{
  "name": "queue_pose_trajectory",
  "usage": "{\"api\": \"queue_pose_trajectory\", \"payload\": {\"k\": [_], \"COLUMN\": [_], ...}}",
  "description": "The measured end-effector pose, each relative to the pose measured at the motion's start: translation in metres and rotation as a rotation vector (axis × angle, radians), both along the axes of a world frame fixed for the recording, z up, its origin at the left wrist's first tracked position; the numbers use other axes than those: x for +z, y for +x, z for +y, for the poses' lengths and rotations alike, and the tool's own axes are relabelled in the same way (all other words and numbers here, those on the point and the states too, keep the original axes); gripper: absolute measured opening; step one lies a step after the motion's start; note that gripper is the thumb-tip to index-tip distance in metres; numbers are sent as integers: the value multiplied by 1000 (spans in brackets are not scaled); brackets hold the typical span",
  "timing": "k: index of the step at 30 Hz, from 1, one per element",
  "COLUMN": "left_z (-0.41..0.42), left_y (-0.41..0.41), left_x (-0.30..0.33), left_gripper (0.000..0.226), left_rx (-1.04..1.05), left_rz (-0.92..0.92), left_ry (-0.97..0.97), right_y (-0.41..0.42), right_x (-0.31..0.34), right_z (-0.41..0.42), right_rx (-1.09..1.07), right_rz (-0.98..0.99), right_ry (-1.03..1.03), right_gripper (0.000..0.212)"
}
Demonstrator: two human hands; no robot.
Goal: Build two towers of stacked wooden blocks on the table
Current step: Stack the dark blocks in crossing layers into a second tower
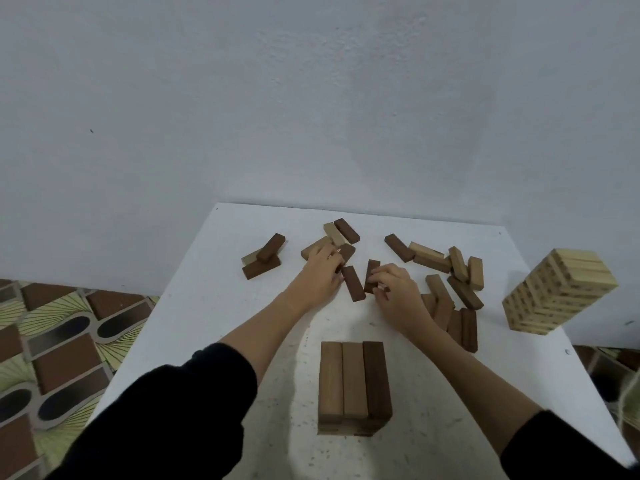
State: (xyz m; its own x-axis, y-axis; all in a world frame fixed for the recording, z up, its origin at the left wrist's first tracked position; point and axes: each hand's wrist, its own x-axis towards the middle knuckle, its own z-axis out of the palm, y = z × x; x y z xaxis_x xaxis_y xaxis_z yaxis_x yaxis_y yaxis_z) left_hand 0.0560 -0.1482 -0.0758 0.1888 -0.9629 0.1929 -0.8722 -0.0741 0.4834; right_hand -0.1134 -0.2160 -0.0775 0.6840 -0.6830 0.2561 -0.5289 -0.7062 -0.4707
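Observation:
A short tower of brown blocks (353, 382) stands near the front of the white table (194, 306), three blocks across its top. A tall tower of pale blocks (557, 292) stands at the right edge. My right hand (398, 292) pinches a dark brown block (371, 271) in the middle of the table. My left hand (322, 275) lies with curled fingers on loose blocks beside another dark block (353, 284); whether it grips one is hidden.
Loose dark and pale blocks lie scattered across the far half: a small pile (263, 259) at the left, a cluster (450, 268) at the right. A grey wall rises behind the table. Patterned floor (52, 358) shows at the left.

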Motion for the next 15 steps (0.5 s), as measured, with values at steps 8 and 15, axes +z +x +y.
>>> {"api": "queue_pose_trajectory", "payload": {"k": [8, 15], "left_z": [35, 36], "left_y": [-27, -30], "left_x": [-6, -5], "left_gripper": [21, 84], "left_rx": [196, 241], "left_rz": [320, 209], "left_ry": [-37, 21], "right_y": [8, 16], "right_x": [0, 2], "right_z": [7, 21], "right_rx": [32, -57], "right_rz": [-162, -225], "right_ry": [99, 379], "right_gripper": [21, 29]}}
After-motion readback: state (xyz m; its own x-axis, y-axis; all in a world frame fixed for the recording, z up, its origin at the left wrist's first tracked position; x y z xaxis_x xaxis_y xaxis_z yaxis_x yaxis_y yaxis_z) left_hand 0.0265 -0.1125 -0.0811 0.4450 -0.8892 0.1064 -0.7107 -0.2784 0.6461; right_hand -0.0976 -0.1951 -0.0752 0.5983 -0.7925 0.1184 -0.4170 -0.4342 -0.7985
